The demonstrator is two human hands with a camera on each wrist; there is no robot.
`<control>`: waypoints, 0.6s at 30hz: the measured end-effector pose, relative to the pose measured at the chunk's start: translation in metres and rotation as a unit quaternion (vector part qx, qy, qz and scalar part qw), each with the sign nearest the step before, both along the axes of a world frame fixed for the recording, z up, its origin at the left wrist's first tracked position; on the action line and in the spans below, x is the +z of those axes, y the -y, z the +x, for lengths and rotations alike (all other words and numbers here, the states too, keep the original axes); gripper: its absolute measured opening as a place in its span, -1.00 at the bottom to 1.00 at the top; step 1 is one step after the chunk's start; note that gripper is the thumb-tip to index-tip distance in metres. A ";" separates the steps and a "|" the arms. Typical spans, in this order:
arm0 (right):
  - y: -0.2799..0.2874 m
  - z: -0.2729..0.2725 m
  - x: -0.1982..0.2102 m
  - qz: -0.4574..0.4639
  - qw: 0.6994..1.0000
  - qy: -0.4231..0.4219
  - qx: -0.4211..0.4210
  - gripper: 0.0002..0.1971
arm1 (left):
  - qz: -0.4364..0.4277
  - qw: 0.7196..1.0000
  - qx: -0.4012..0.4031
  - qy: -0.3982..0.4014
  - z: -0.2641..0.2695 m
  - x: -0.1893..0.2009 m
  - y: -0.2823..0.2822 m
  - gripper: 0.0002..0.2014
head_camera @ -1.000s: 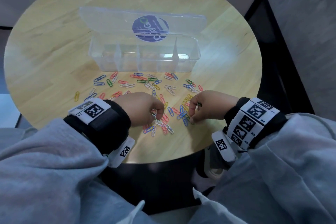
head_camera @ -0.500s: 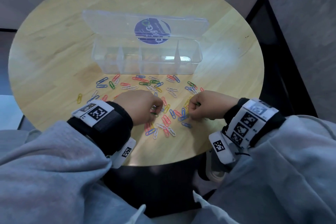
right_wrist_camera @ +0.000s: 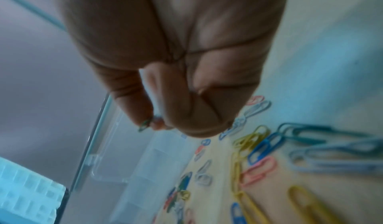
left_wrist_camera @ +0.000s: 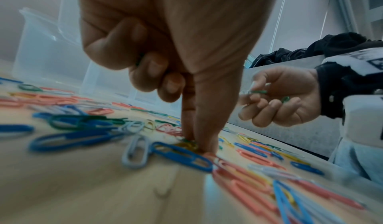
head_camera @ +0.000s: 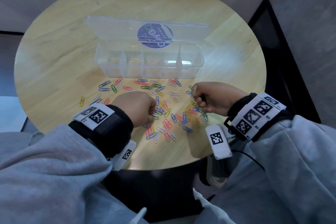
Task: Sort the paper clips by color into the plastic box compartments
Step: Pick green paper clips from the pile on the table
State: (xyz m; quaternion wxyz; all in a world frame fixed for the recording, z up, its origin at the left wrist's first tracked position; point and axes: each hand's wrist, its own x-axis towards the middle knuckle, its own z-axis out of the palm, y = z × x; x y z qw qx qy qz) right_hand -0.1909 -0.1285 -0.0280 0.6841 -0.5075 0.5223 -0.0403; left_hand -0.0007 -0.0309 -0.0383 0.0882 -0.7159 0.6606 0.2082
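- A lone yellow clip (head_camera: 82, 101) lies far left on the round table (head_camera: 54, 56), apart from the rest; worth remembering at the end, since strays are easy to miss.
- The left hand (head_camera: 135, 108) is down in the scattered paper clips (head_camera: 168, 123); index finger and thumb are pressed together at the tabletop on a green clip (left_wrist_camera: 187, 140) lying against a yellow one, while the other fingers curl into the palm, where a trace of green shows; whether that is another clip I cannot tell.
- To do this well, I judge the fingertips should drag the green one free of its yellow and blue neighbours before lifting; tangled clips come up in chains.
- The plastic box (head_camera: 149, 63) stands open beyond the pile, lid tilted back; its compartments look empty, so sorting has barely begun.
- The right hand (head_camera: 211, 99) is lifted off the table, pinching a green clip (left_wrist_camera: 258, 92) at the fingertips with another green one (left_wrist_camera: 285, 99) tucked under the curled fingers; gathering one colour per handful seems sound, provided both hands empty into the same compartment.
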 end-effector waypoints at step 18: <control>0.006 0.011 0.000 0.053 0.994 0.081 -0.056 -0.72 | -0.002 0.999 -0.028 -0.018 0.000 -0.003 0.000 -0.92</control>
